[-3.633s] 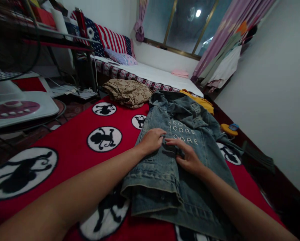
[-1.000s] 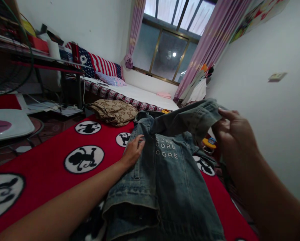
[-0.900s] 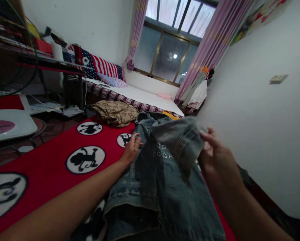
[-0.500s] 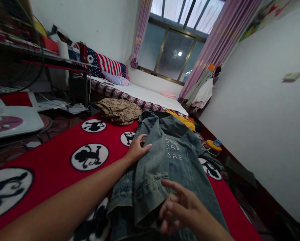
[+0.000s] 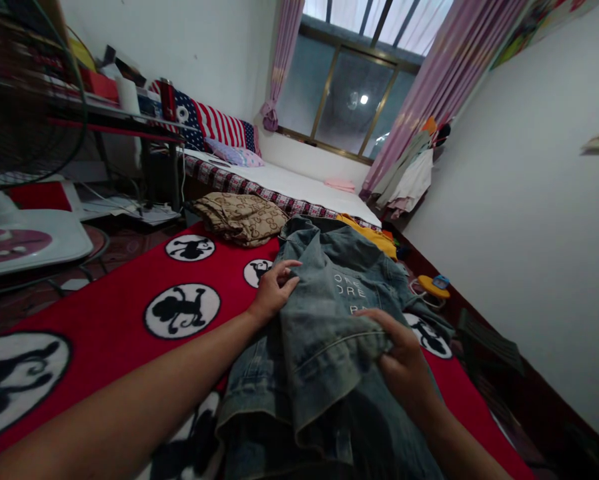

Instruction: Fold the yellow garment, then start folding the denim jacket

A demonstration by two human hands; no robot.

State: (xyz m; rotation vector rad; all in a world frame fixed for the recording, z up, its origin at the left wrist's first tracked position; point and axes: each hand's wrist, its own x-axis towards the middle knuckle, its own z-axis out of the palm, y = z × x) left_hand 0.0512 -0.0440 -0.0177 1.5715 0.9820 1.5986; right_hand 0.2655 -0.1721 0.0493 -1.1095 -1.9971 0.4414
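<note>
A blue denim jacket (image 5: 349, 280) with white lettering lies back-up on a red blanket (image 5: 129, 293) printed with black-and-white monkey circles. Its sleeve (image 5: 319, 347) is folded across the body towards me. My left hand (image 5: 273, 291) rests on the jacket's left edge, fingers curled and pinching the cloth near the shoulder. My right hand (image 5: 404, 363) is closed on the sleeve's cuff end, holding it a little above the jacket's lower half.
A folded tan patterned garment (image 5: 242, 217) lies at the blanket's far edge, a yellow garment (image 5: 369, 233) beyond the jacket's collar. A fan base (image 5: 24, 240) stands at left under a shelf. A bed (image 5: 289, 183) runs below the window; a yellow toy (image 5: 433, 287) sits by the right wall.
My right hand lifted the jacket's right sleeve from the far right, swung it across the back and now holds its cuff over the lower half. My left hand stayed on the left edge.
</note>
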